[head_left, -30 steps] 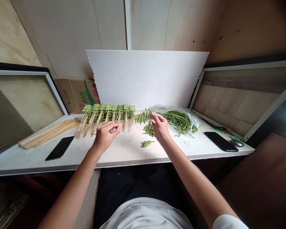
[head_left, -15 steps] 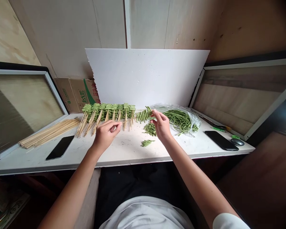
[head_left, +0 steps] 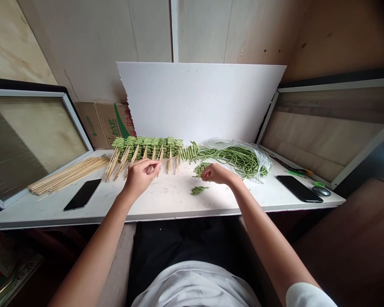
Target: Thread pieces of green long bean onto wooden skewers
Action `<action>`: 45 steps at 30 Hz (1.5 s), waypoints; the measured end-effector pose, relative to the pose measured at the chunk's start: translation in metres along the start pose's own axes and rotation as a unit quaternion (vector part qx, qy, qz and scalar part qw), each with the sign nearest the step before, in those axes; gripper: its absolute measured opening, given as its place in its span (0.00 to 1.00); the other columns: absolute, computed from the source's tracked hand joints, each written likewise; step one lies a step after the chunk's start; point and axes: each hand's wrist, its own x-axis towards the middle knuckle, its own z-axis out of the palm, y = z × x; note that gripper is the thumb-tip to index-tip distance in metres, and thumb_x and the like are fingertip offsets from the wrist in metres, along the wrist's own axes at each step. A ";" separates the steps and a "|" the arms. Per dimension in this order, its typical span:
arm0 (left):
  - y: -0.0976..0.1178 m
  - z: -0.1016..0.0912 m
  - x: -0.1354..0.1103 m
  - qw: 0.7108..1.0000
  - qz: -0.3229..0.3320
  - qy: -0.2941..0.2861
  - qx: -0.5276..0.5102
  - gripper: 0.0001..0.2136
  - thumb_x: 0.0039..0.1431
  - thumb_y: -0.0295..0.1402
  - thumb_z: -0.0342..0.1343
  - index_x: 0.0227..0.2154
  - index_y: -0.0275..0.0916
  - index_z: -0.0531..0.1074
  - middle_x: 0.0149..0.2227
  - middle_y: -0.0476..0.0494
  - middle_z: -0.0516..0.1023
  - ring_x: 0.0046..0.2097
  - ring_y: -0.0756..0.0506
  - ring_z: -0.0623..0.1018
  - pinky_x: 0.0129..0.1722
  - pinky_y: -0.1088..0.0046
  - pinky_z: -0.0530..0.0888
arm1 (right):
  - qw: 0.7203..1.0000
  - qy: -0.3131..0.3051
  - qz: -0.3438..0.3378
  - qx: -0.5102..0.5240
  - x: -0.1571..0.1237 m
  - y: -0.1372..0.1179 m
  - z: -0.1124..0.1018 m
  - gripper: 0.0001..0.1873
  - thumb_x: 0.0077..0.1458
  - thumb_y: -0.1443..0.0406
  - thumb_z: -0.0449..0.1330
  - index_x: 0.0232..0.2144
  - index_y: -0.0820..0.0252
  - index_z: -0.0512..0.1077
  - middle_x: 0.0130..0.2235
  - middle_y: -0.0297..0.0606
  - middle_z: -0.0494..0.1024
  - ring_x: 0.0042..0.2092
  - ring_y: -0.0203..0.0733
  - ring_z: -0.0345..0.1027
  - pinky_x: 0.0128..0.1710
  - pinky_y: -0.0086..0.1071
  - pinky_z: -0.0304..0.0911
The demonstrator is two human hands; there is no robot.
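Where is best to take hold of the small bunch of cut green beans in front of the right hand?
Pinch the bunch of cut green beans across its middle, from above and the near side. It lies flat and long, left to right, and the right hand sits just beyond it, so the near side is open.

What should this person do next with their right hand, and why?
Probably pinch a piece from the small pile of green beans by the right hand and thread it on. The left hand holds a wooden skewer with beans on its far end and bare stick behind them.
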 end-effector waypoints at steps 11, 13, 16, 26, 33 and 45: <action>-0.003 0.002 0.000 1.000 0.006 -0.009 -0.003 0.05 0.65 0.31 0.62 0.37 0.39 0.83 0.26 0.49 0.75 0.26 0.50 0.68 0.29 0.72 0.66 | 0.994 -0.012 0.104 -0.021 0.011 0.033 0.014 0.22 0.12 0.65 0.84 0.15 0.53 0.78 0.20 0.35 0.77 0.24 0.43 0.71 0.27 0.36 0.67; -0.003 0.002 0.000 1.000 0.003 -0.011 -0.003 0.05 0.65 0.32 0.62 0.37 0.39 0.83 0.26 0.48 0.75 0.26 0.50 0.68 0.29 0.72 0.66 | 0.994 -0.034 0.101 -0.020 0.010 0.030 0.012 0.21 0.15 0.64 0.84 0.16 0.53 0.79 0.22 0.36 0.78 0.26 0.45 0.73 0.29 0.37 0.68; -0.002 0.000 0.000 1.000 -0.001 -0.014 -0.004 0.06 0.65 0.32 0.62 0.37 0.38 0.83 0.26 0.48 0.75 0.27 0.50 0.69 0.29 0.72 0.66 | 0.996 -0.048 0.072 -0.011 0.005 0.018 0.004 0.16 0.25 0.62 0.83 0.20 0.53 0.82 0.24 0.38 0.80 0.26 0.44 0.72 0.27 0.37 0.68; -0.003 -0.008 0.001 1.000 -0.015 0.009 -0.003 0.07 0.65 0.33 0.62 0.39 0.39 0.84 0.28 0.47 0.77 0.27 0.50 0.69 0.28 0.73 0.67 | 0.962 0.074 -0.049 0.258 -0.014 -0.028 -0.025 0.18 0.47 0.54 0.74 0.37 0.58 0.84 0.39 0.41 0.84 0.38 0.42 0.76 0.34 0.33 0.70; 0.000 -0.007 0.002 1.000 0.000 0.004 0.005 0.06 0.64 0.32 0.62 0.38 0.38 0.83 0.27 0.47 0.77 0.26 0.50 0.69 0.28 0.73 0.66 | 0.939 0.122 -0.064 0.316 -0.015 -0.036 -0.023 0.16 0.52 0.53 0.72 0.34 0.58 0.80 0.35 0.38 0.81 0.39 0.40 0.74 0.35 0.31 0.68; 0.004 -0.003 0.003 1.000 0.011 -0.012 0.001 0.06 0.65 0.32 0.61 0.37 0.39 0.82 0.26 0.49 0.75 0.26 0.50 0.68 0.29 0.72 0.66 | 0.914 0.156 -0.073 0.367 -0.014 -0.045 -0.019 0.18 0.48 0.52 0.75 0.34 0.57 0.81 0.40 0.40 0.83 0.43 0.42 0.75 0.35 0.31 0.68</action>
